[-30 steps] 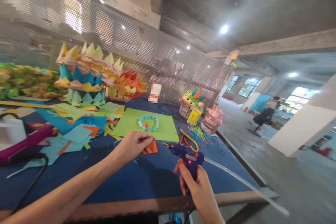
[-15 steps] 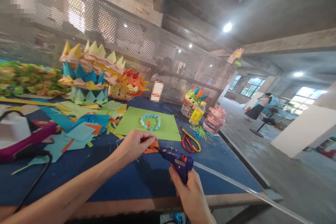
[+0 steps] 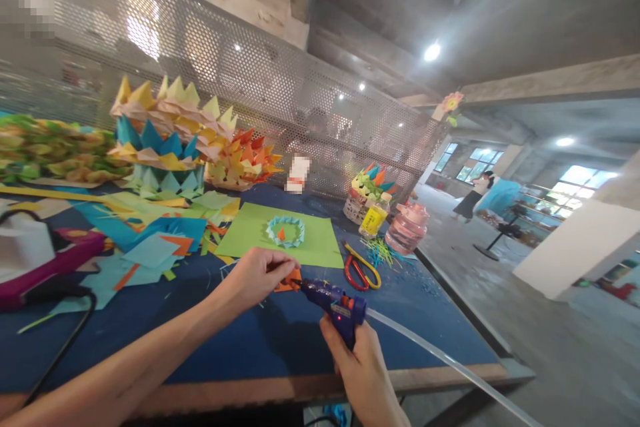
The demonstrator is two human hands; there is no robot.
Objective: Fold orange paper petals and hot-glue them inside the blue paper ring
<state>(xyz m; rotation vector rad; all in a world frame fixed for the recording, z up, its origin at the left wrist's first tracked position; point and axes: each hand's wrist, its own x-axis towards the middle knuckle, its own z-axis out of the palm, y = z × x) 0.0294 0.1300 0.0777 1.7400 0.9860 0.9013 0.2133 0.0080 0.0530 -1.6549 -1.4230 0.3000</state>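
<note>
My right hand [image 3: 361, 360] is wrapped round the handle of a blue glue gun [image 3: 333, 300], a red light glowing on its side. A long clear glue stick [image 3: 440, 350] runs out of its back. The nozzle points left, close to the fingertips of my left hand [image 3: 263, 275]. Those fingers are pinched together on a piece of orange paper [image 3: 290, 282], partly hidden by the hand. Beyond the hands, a ring of folded light-blue paper [image 3: 285, 232] lies on a green sheet [image 3: 320, 240], with a small orange folded point [image 3: 281, 234] inside it.
Red-and-yellow-handled scissors [image 3: 361, 270] lie right of the green sheet. Behind them stand a yellow-labelled bottle [image 3: 373, 219] and a pink jug [image 3: 407, 228]. Paper scraps [image 3: 155, 250] and folded paper crowns [image 3: 160, 140] fill the left. A perforated metal screen [image 3: 280, 93] borders the back.
Both hands and the glue gun keep nearly the same pose. The glue stick's far end has swung slightly left. A person in the background has moved a little left.
</note>
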